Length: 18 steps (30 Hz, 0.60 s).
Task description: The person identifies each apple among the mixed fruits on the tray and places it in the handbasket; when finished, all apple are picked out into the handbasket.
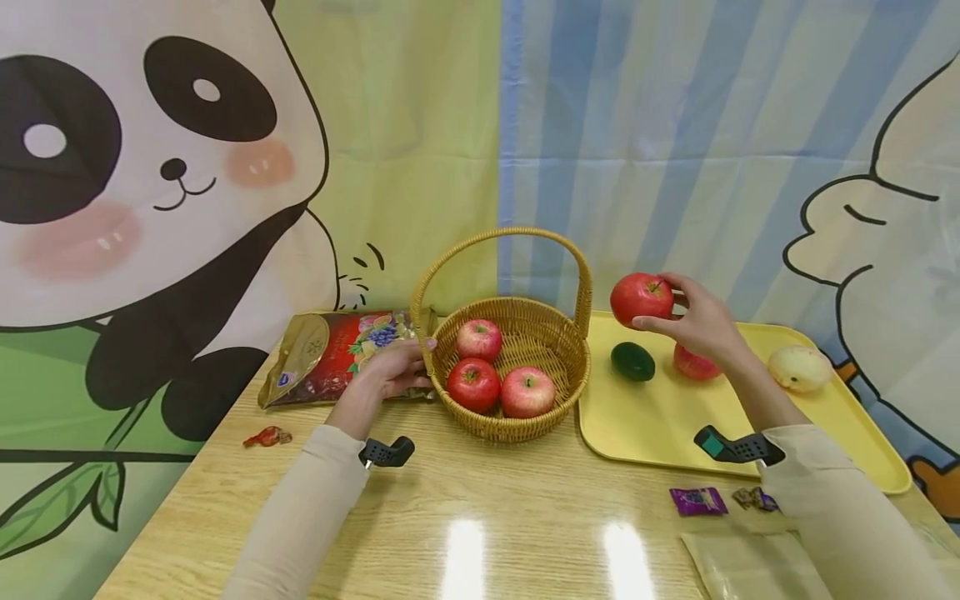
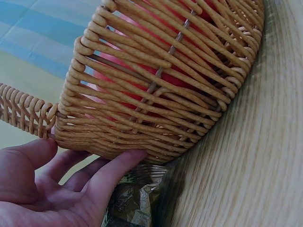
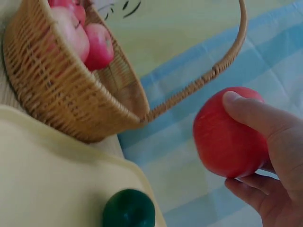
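Right hand (image 1: 701,325) had its fingers wrapped round an apple (image 1: 640,297), held just right of the basket (image 1: 510,367); my left hand (image 1: 393,371), fingers straight, pressed its far wall.

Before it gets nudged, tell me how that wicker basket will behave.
The wicker basket looks stiff, so it would probably slide rather than flex. Three apples weigh it down, likely resisting tipping. The left hand touching its wall should steady it.
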### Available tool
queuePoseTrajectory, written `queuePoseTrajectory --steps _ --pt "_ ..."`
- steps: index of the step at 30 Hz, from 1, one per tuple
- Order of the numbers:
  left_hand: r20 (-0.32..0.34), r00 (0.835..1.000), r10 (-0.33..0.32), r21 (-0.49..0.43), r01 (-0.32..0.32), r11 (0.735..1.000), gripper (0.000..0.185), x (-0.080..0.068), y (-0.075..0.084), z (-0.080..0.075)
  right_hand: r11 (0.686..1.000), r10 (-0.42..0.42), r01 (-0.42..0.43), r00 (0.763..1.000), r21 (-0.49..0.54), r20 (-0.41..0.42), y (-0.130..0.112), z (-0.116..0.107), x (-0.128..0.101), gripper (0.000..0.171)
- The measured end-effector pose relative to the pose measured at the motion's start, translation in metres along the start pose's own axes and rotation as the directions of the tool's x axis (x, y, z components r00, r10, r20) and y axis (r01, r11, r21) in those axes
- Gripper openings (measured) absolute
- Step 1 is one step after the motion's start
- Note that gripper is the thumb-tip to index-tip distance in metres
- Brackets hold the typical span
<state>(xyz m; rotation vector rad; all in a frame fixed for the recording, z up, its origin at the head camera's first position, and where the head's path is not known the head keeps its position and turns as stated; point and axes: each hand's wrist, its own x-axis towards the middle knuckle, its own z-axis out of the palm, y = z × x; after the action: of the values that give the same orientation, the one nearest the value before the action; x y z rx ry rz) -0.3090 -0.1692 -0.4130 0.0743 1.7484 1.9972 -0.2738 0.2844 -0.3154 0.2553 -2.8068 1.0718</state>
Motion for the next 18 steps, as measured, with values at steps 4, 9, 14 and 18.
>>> queuePoseTrajectory --steps 4,9,14,18 --pt "-0.014 1.000 -0.003 -0.005 0.003 1.000 0.051 -0.001 0.000 -0.001 0.999 -0.031 0.028 0.997 0.043 0.073 -0.018 0.006 -0.006 0.089" --pt "-0.008 1.000 -0.004 -0.008 0.004 1.000 0.051 -0.002 0.000 -0.001 0.990 -0.069 0.051 0.988 0.129 0.139 -0.036 0.018 -0.011 0.085" --pt "-0.013 1.000 -0.009 -0.020 0.008 1.000 0.051 -0.002 0.000 0.000 0.982 -0.137 0.110 0.974 0.152 0.179 -0.049 0.035 -0.010 0.083" --pt "-0.004 1.000 -0.007 -0.020 0.007 1.000 0.051 0.000 0.000 0.000 0.975 -0.192 0.163 0.962 0.154 0.196 -0.057 0.050 -0.007 0.083"
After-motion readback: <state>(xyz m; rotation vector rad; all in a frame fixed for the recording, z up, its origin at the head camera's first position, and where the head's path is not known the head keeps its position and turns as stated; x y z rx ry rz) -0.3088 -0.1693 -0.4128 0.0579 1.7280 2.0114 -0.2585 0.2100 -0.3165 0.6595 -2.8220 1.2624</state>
